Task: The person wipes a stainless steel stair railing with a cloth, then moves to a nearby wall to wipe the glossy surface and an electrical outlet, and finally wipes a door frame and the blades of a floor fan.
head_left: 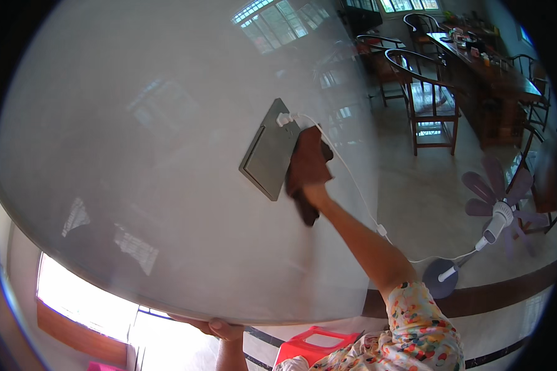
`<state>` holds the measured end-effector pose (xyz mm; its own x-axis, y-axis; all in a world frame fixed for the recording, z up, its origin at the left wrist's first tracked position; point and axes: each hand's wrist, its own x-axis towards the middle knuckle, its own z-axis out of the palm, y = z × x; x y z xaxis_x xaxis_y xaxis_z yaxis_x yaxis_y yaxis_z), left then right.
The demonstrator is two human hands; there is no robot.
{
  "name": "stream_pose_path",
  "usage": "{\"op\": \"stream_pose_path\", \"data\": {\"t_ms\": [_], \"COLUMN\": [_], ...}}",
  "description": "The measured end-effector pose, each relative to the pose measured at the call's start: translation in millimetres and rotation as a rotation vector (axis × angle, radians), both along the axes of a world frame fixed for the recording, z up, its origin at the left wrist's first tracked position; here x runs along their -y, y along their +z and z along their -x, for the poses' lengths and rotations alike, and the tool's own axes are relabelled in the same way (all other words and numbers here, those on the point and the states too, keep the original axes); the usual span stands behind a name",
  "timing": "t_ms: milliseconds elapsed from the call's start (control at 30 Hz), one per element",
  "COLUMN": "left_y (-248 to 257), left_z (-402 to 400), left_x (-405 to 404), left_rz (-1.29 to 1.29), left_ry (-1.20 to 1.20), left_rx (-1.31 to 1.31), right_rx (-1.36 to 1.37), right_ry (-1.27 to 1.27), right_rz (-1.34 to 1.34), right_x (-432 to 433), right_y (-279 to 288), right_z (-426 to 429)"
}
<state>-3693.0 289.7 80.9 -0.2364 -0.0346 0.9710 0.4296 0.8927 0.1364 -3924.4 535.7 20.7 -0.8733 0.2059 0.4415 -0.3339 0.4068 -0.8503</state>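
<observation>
My right hand (316, 192) presses a folded brown cloth (308, 160) to the glossy white wall panel (176, 195). The cloth touches or nearly touches the right edge of a grey switch-and-socket plate (271, 153); most of my fingers are hidden by it. A white plug (285, 119) sits in the plate's upper part, and its white cord (348, 167) runs down past my right wrist. At the wall's lower edge rests my left hand (223, 328), with no loose object seen in it; its fingers are partly hidden.
To the right stands a fan with purple blades (496, 204), joined to the cord. Wooden armchairs (429, 102) surround a dark wooden table (492, 69) bearing small items. Below me is a red plastic stool (313, 345). A bright opening (83, 297) shows at lower left.
</observation>
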Motion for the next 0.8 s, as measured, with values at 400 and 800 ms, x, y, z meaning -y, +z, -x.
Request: {"op": "stream_pose_path", "data": {"t_ms": [400,800], "left_y": [-2,9], "left_z": [10,-4], "left_x": [3,-12], "left_rz": [0.058,-0.102], "left_ry": [-0.072,-0.044], "left_rx": [-0.058,0.028], "right_rx": [-0.504,-0.3], "right_ry": [0.187,-0.029], "right_rz": [-0.243,-0.083], "right_x": [102,16], "right_y": [-36,-60], "right_z": [-223,-55]}}
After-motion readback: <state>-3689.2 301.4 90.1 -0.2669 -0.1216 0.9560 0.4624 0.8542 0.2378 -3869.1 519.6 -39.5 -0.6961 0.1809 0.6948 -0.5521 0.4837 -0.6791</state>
